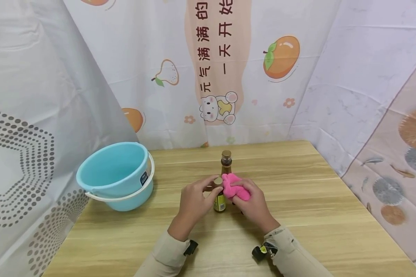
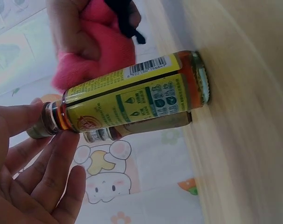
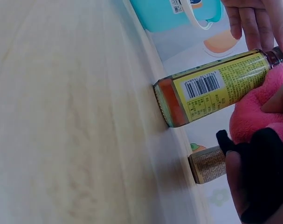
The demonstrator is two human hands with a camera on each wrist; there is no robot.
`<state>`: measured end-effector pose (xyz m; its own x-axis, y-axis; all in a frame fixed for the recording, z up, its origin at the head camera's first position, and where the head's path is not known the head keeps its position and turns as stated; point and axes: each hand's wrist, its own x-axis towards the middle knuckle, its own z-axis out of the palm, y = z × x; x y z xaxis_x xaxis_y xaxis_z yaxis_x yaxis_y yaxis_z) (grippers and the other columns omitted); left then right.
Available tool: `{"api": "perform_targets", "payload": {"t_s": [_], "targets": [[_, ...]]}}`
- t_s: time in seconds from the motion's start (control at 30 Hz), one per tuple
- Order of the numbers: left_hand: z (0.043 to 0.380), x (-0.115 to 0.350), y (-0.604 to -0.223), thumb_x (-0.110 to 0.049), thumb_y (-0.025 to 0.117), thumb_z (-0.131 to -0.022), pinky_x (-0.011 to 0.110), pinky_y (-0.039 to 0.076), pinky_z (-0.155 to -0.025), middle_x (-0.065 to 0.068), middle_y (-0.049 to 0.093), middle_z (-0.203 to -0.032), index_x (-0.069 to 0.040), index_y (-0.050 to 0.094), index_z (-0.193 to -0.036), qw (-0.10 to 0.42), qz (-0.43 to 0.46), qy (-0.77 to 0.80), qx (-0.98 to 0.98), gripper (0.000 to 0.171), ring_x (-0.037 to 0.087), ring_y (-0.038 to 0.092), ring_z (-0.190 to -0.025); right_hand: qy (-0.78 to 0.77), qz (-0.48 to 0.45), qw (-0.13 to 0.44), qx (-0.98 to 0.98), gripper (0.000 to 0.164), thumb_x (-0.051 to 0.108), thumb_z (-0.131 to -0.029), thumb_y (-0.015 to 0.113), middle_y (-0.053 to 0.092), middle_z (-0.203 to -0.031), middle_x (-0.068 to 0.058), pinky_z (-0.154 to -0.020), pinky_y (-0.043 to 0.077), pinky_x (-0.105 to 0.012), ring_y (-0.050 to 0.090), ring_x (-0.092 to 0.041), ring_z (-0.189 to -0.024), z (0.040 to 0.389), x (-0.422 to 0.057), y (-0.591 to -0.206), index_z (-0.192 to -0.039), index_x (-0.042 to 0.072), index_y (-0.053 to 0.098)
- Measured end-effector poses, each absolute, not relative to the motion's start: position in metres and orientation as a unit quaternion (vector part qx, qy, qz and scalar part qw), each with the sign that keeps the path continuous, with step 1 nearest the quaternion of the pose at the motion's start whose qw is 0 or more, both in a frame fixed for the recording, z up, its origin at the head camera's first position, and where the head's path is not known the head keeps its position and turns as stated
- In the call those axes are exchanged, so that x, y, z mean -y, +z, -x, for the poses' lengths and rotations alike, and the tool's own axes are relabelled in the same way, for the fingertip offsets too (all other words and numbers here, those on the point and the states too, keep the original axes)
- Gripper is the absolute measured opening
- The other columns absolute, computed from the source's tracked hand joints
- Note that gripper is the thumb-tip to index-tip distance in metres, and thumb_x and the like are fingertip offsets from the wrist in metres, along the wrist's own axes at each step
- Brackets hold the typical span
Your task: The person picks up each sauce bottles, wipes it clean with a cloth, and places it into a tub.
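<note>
A glass bottle with a yellow label [image 1: 220, 203] stands on the wooden table, reddish liquid inside. My left hand [image 1: 195, 198] pinches its capped neck between thumb and fingers, seen closely in the left wrist view. In my right hand [image 1: 254, 204] is a bunched pink cloth [image 1: 237, 187], gripped against the bottle's upper side. A black strip [image 3: 262, 172] hangs by that hand in the right wrist view. Behind stands a second, brown bottle [image 1: 226, 165] with a gold cap, its lower part hidden by the hands and cloth in the head view.
A light blue bucket [image 1: 123, 198] with a white handle sits at the table's left. The wooden table [image 1: 315, 215] reaches back to a printed curtain [image 1: 152, 107], and more patterned cloth hangs along both sides.
</note>
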<state>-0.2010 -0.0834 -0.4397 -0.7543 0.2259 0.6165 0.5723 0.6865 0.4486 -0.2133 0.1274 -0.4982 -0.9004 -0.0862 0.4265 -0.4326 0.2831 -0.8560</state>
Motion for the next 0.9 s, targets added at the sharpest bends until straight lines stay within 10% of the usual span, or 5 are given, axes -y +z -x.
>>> {"api": "perform_targets", "payload": {"t_s": [0.9], "targets": [[0.221, 0.086, -0.425, -0.027, 0.075, -0.097, 0.038, 0.064, -0.080, 0.005, 0.080, -0.106, -0.011, 0.072, -0.129, 0.186, 0.262, -0.307, 0.896, 0.036, 0.016, 0.079, -0.087, 0.460, -0.101, 0.072, 0.879, 0.031, 0.015, -0.083, 0.085, 0.068, -0.118, -0.002, -0.091, 0.054, -0.038, 0.063, -0.019, -0.106, 0.219, -0.130, -0.506, -0.108, 0.030, 0.074]]}}
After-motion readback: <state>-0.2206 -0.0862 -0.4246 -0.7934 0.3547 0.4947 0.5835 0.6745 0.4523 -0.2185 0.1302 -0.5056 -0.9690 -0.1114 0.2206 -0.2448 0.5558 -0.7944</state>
